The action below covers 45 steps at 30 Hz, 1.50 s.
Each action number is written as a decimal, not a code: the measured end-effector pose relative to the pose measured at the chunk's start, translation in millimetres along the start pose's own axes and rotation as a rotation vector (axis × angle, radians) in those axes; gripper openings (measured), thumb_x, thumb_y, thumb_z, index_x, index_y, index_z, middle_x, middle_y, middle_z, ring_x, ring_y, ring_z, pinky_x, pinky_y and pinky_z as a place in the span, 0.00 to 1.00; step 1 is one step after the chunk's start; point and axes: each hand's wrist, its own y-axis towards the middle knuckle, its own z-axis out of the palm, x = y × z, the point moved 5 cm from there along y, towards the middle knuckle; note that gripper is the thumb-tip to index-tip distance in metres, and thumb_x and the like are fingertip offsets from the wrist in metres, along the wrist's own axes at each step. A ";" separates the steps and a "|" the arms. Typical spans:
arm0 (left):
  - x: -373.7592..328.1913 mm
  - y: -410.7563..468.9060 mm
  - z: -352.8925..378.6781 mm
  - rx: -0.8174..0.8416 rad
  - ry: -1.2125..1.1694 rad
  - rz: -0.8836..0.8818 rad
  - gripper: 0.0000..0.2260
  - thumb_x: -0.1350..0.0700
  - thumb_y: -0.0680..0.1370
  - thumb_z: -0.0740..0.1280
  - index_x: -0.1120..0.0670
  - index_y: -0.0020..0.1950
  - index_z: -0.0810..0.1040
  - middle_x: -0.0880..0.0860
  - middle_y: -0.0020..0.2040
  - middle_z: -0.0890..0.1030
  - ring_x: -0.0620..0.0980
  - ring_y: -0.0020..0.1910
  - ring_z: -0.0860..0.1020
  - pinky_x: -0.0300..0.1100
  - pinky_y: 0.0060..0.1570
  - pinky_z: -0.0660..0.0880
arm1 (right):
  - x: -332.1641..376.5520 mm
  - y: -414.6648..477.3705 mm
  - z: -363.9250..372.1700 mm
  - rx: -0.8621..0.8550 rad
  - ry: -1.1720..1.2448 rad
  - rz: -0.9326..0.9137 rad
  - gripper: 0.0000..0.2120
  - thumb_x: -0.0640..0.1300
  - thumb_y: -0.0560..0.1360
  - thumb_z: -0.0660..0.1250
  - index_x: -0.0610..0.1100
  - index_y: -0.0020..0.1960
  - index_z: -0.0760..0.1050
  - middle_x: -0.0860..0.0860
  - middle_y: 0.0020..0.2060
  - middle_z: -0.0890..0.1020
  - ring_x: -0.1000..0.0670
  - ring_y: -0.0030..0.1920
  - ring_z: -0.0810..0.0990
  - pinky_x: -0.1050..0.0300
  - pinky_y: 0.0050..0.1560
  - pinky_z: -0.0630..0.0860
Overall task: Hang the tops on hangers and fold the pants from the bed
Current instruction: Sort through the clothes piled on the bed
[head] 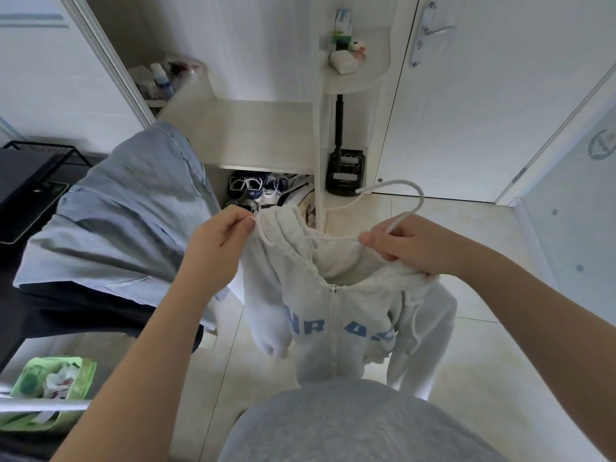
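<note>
Bare tiled floor (466, 345) lies open rightward; the blue garment (126, 228) and perhaps shelf unit (260, 128) crowd the left.

Hanger (404, 215) shoulders hidden inside hoodie (310, 261)

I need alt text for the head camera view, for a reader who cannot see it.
Two bare hands hold a light grey zip hoodie with blue letters and a white hanger: the left hand pinches the hood edge, the right hand grips the hanger's neck.

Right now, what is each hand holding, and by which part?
Left hand pinches the grey hoodie at the hood's edge. Right hand grips the white hanger just below its hook, with hoodie fabric bunched under it.
</note>
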 end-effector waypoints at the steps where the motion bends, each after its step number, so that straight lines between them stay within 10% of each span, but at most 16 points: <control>1: -3.6 1.1 4.7 -0.005 -0.015 0.008 0.07 0.56 0.83 0.63 0.52 0.48 0.79 0.54 0.38 0.78 0.43 0.33 0.71 0.28 0.32 0.65 | 3.0 3.4 0.3 -0.035 -0.028 0.005 0.27 0.62 0.78 0.62 0.42 0.31 0.66 0.60 0.21 0.66 0.58 0.22 0.62 0.70 0.27 0.64; 18: -25.3 29.2 -6.0 -0.215 -0.098 0.057 0.08 0.57 0.84 0.61 0.47 0.51 0.79 0.43 0.49 0.78 0.32 0.49 0.74 0.25 0.52 0.67 | 20.0 13.6 9.3 0.051 -0.170 0.155 0.24 0.54 0.84 0.57 0.44 0.32 0.67 0.58 0.21 0.71 0.56 0.22 0.73 0.60 0.32 0.74; 23: -20.6 42.1 14.1 -0.086 0.094 0.011 0.10 0.56 0.84 0.60 0.52 0.60 0.80 0.52 0.63 0.78 0.53 0.65 0.72 0.53 0.68 0.67 | 31.5 22.8 5.2 -0.107 -0.071 0.081 0.26 0.53 0.83 0.58 0.36 0.33 0.65 0.48 0.27 0.69 0.49 0.22 0.76 0.53 0.32 0.74; 26: -1.9 30.3 24.2 -0.095 -0.014 -0.098 0.20 0.45 0.82 0.64 0.46 0.73 0.69 0.51 0.73 0.68 0.49 0.70 0.67 0.52 0.72 0.64 | 27.2 24.5 7.2 -0.173 0.045 0.131 0.27 0.54 0.83 0.58 0.33 0.35 0.64 0.43 0.28 0.67 0.49 0.20 0.72 0.52 0.33 0.74; 30: 29.2 16.5 38.1 -0.031 -0.057 -0.164 0.37 0.49 0.75 0.75 0.42 0.78 0.57 0.48 0.74 0.66 0.48 0.71 0.67 0.47 0.67 0.66 | 23.7 20.6 -1.2 -0.240 0.072 0.142 0.26 0.53 0.81 0.59 0.33 0.35 0.63 0.44 0.29 0.66 0.48 0.22 0.67 0.61 0.24 0.67; 35: 49.5 25.6 29.3 -0.093 0.097 -0.156 0.07 0.58 0.80 0.68 0.51 0.57 0.76 0.47 0.47 0.79 0.52 0.49 0.78 0.36 0.44 0.71 | 18.2 8.9 -9.8 -0.202 0.061 0.138 0.23 0.52 0.81 0.60 0.41 0.32 0.64 0.46 0.28 0.62 0.49 0.27 0.58 0.56 0.28 0.59; 41: 54.5 27.5 -6.5 -0.398 0.131 -0.092 0.12 0.62 0.83 0.61 0.55 0.61 0.82 0.51 0.54 0.81 0.43 0.50 0.74 0.34 0.53 0.67 | 0.6 -5.5 -14.8 -0.131 -0.012 0.196 0.24 0.53 0.84 0.57 0.43 0.33 0.64 0.50 0.24 0.64 0.51 0.25 0.61 0.64 0.30 0.64; 45: 36.2 36.6 4.8 -0.281 0.203 -0.056 0.13 0.66 0.82 0.60 0.59 0.59 0.82 0.58 0.58 0.81 0.55 0.56 0.78 0.38 0.55 0.68 | 0.3 -5.5 -8.7 -0.159 0.008 0.170 0.22 0.51 0.84 0.58 0.46 0.32 0.62 0.54 0.23 0.64 0.54 0.25 0.61 0.63 0.29 0.63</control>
